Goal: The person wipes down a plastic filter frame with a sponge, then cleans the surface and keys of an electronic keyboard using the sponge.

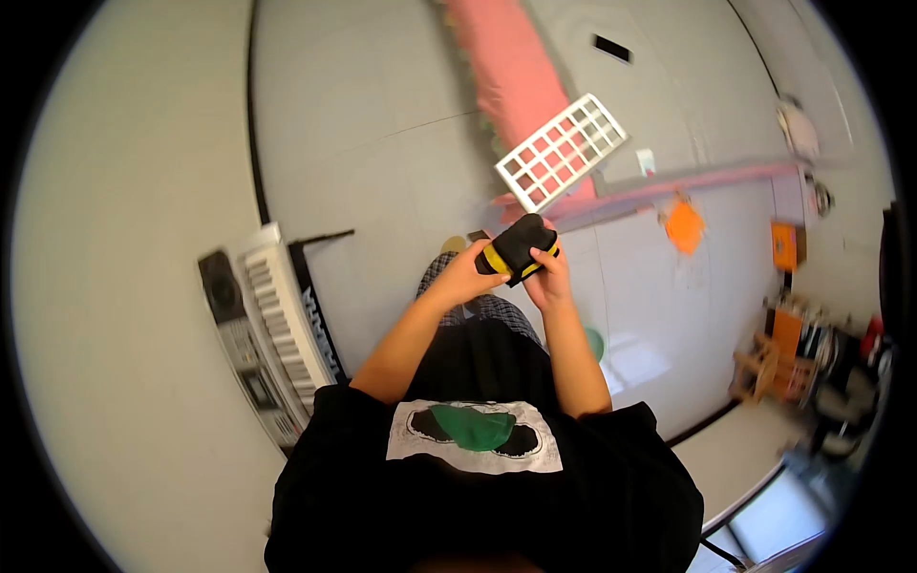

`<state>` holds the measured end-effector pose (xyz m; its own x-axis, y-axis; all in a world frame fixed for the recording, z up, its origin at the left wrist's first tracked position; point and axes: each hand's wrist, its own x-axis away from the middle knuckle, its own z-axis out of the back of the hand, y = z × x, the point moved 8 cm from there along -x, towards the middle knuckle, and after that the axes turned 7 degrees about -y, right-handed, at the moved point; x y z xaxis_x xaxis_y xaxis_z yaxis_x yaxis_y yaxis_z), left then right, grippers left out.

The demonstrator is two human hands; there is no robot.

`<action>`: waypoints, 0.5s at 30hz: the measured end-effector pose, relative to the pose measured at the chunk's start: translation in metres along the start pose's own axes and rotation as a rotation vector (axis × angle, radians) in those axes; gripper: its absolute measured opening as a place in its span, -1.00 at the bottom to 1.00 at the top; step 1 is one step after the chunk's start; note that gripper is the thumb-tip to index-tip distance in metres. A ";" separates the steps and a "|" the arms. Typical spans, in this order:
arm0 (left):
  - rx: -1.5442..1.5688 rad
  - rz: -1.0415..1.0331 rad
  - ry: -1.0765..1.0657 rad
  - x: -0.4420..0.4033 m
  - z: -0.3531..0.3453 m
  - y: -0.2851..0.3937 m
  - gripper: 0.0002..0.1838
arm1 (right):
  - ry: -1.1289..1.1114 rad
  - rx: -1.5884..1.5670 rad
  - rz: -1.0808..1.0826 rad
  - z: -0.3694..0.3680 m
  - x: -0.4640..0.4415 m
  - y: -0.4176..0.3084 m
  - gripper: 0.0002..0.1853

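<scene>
Both hands hold a folded black cloth bundle with yellow bands point(519, 246) out in front of my body. My left hand point(463, 278) grips its left end, fingers closed along the yellow band. On the opposite side my right hand point(551, 276) is wrapped round it, with the thumb lying across the top. What exactly the bundle is, I cannot make out. Just beyond it is a white grid organizer with many compartments point(541, 158), resting at a slant over pink fabric point(506, 62).
To my left stands an electronic keyboard point(277, 325) on a black stand. A black phone-like slab point(612, 49), a small white item point(647, 161) and an orange cloth-like piece point(683, 226) lie farther off. Wooden furniture point(757, 366) and clutter are at the right.
</scene>
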<state>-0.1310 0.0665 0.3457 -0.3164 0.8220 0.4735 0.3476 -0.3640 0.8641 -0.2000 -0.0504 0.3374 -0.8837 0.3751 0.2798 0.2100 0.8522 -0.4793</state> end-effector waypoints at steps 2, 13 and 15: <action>0.056 0.002 0.215 0.043 0.002 0.003 -0.51 | -0.127 0.045 -0.077 -0.044 0.001 0.008 -0.40; -0.370 -0.316 1.563 0.340 0.044 -0.009 -0.53 | -0.550 0.257 -0.634 -0.181 0.095 0.219 -0.47; -0.352 -0.350 1.695 0.386 0.041 -0.028 -0.54 | -0.591 0.280 -0.723 -0.205 0.121 0.255 -0.53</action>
<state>-0.2268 0.4117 0.4971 -0.8900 -0.3580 -0.2823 -0.0477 -0.5427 0.8386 -0.1672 0.2874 0.4194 -0.8438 -0.5128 0.1583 -0.5050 0.6590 -0.5574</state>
